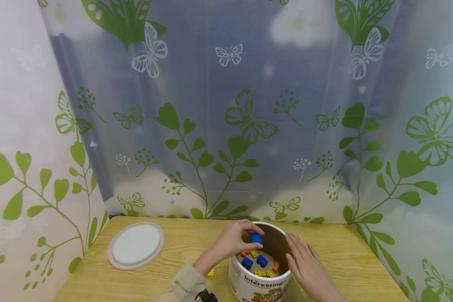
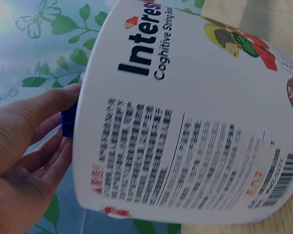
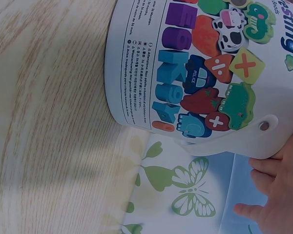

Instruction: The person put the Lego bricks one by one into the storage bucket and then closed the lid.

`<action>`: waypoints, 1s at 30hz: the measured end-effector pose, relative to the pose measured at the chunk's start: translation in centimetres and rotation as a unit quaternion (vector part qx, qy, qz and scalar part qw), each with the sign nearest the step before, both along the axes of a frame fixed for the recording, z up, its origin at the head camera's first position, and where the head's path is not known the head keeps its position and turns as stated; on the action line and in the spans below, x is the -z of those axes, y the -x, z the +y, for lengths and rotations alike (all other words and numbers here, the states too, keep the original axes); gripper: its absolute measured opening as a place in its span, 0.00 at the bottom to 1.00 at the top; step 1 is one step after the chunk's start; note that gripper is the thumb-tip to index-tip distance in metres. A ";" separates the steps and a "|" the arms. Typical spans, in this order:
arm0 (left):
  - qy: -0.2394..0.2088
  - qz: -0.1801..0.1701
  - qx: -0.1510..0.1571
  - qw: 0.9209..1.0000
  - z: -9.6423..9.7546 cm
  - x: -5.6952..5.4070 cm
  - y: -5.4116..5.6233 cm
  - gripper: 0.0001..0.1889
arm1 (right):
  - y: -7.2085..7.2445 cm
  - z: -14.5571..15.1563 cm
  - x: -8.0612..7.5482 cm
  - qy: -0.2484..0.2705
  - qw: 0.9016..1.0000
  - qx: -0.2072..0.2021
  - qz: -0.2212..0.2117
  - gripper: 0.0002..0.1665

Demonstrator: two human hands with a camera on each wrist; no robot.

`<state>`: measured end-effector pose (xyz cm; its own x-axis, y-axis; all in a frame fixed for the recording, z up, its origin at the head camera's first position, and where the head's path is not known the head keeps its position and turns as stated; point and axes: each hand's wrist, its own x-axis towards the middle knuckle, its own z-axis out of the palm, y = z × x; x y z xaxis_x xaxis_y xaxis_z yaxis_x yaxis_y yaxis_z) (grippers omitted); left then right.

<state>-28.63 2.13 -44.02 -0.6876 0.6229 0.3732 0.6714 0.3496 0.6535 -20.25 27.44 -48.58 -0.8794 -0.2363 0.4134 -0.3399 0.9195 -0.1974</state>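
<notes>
A white round bucket (image 1: 237, 277) with printed pictures stands near the table's front edge. Inside it lie blue pieces (image 1: 262, 261), yellow pieces (image 1: 260, 273) and orange pieces (image 1: 276, 266), all small. My left hand (image 1: 232, 240) reaches over the left rim and pinches a blue toy block (image 1: 256, 238) between thumb and fingers. The same blue block (image 2: 67, 124) is partly hidden by the bucket in the left wrist view. With fingers extended, my right hand (image 1: 308, 265) rests against the right side of the rim, near the handle's pivot (image 3: 264, 126).
A white round lid (image 1: 136, 246) lies flat on the wooden table (image 1: 185, 239) at the left. One yellow piece (image 1: 210, 274) is on the table beside my left forearm. Behind the table hangs a curtain (image 1: 207, 138) with leaves and butterflies.
</notes>
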 end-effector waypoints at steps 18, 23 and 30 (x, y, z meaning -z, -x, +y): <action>0.018 -0.017 0.001 1.000 2.2 1.4 0.2 0.16 | 0.0 0.0 -0.4 0.008 1.000 -0.004 -0.021 0.31; 0.027 -0.014 0.004 1.000 2.4 1.7 0.3 0.15 | 0.1 0.0 -0.2 0.011 1.000 -0.002 -0.023 0.32; 0.053 0.007 0.000 0.999 2.4 1.7 0.2 0.14 | 0.0 0.0 -0.1 0.011 1.000 -0.004 -0.015 0.31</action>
